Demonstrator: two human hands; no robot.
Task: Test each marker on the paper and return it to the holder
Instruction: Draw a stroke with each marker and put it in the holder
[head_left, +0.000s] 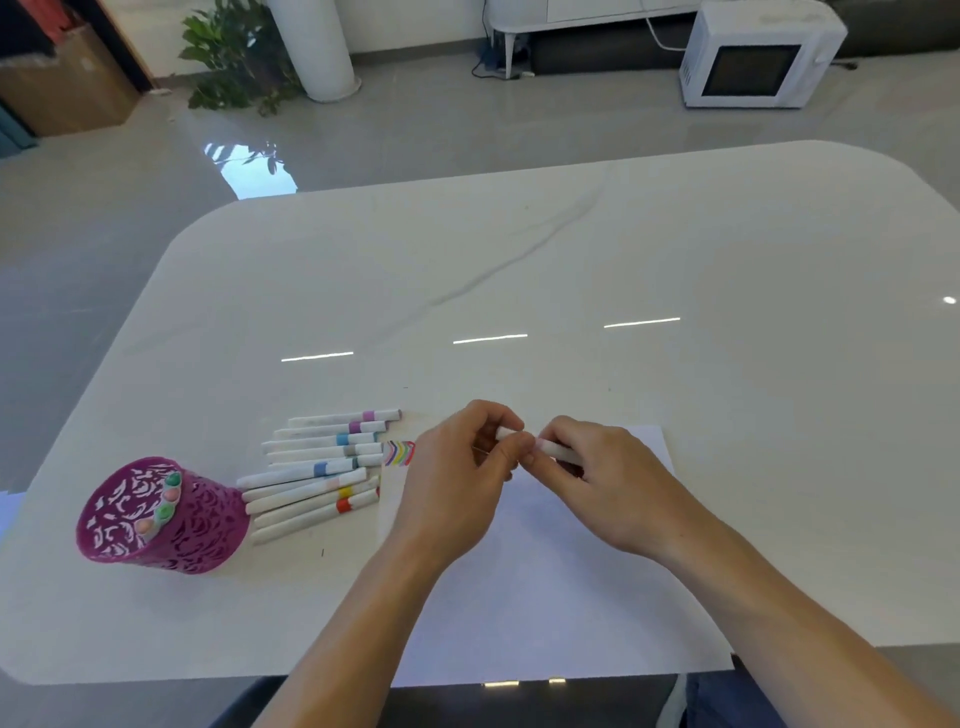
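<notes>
A white sheet of paper (545, 597) lies nearest on the glossy white tabletop (675, 260). Above it the left hand (462, 483) and right hand (613, 483) each pinch an end of a slim white marker (558, 451), fingers curled tight. This is likely a cap move, so pull straight along the barrel. Leftward sit the purple lattice holder (171, 540) and loose white markers (311, 467).

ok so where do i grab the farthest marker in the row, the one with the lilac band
Pinch the lilac-banded marker mid-barrel from above, with one finger coming in from the far side. It lies flat at the row's far edge, so only bare table lies on that side, while the next marker lies close along its near side.
</notes>
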